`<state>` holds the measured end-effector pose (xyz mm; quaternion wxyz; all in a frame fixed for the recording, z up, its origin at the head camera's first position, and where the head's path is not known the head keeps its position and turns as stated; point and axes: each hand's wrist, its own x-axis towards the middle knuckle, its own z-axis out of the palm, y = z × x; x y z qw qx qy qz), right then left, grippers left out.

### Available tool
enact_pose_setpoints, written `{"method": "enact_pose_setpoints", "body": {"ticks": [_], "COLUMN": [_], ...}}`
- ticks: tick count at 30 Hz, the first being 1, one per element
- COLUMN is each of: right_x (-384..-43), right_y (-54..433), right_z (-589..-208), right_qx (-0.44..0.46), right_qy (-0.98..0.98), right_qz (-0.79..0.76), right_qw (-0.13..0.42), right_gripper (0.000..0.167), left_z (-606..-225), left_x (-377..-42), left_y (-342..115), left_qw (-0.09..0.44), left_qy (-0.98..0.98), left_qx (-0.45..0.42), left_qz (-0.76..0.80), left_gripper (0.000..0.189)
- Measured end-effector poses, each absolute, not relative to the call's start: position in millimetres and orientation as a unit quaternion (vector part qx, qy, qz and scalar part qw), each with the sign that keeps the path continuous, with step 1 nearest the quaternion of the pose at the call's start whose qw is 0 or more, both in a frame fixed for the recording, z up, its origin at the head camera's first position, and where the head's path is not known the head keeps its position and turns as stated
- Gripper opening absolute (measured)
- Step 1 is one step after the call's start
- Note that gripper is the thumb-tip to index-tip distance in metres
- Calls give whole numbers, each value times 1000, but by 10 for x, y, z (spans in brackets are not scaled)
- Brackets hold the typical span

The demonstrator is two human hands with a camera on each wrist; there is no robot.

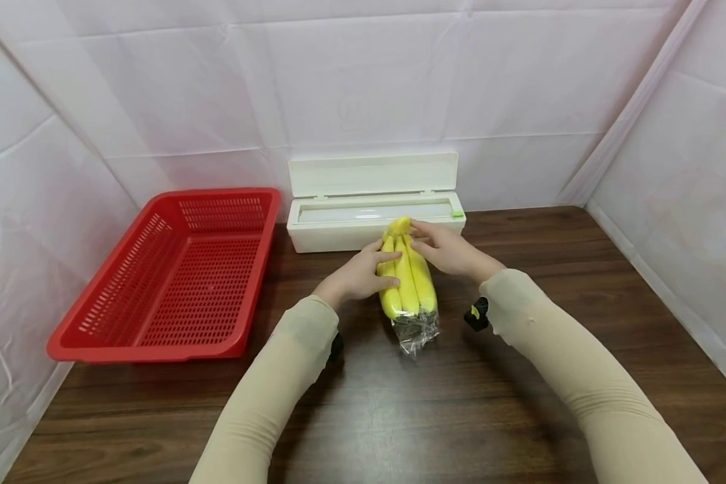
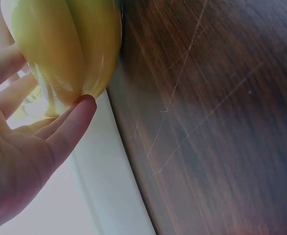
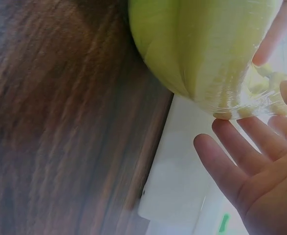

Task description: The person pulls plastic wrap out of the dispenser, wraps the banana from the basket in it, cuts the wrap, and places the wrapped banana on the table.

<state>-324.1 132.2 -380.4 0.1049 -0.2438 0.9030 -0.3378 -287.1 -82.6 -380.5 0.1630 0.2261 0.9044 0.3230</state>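
Observation:
A bunch of yellow bananas point(image 1: 407, 279), covered in clear cling film, lies on the table with its stem end pointing away. Loose crinkled film point(image 1: 416, 333) sticks out past the near tips. My left hand point(image 1: 363, 270) touches the bunch's left side, its fingers spread and fairly straight against the fruit point(image 2: 60, 49). At the upper right, my right hand point(image 1: 446, 247) has extended fingers at the stem end. In the right wrist view its fingertips point(image 3: 224, 128) are right at the film below the bananas point(image 3: 202, 54).
Behind the bananas stands a white cling film dispenser point(image 1: 333, 236), its lid point(image 1: 372, 175) raised and a green slider point(image 1: 458, 214) at its right end. A red plastic basket point(image 1: 251, 296) sits to the left. White sheeting point(image 1: 363, 81) hangs behind the brown wooden table point(image 1: 387, 417).

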Motion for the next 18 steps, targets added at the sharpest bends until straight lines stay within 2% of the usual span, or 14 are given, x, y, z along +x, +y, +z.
{"method": "enact_pose_setpoints", "body": {"ticks": [18], "right_x": [-2987], "right_y": [1437], "right_z": [-3849], "right_qx": [-263], "right_qy": [896], "right_qz": [-345], "right_qw": [95], "right_gripper": [67], "left_z": [-3814], "left_x": [-2876], "left_y": [-814], "left_qw": [175], "left_qy": [890], "left_qx": [218], "left_qz": [360], "left_gripper": [59]}}
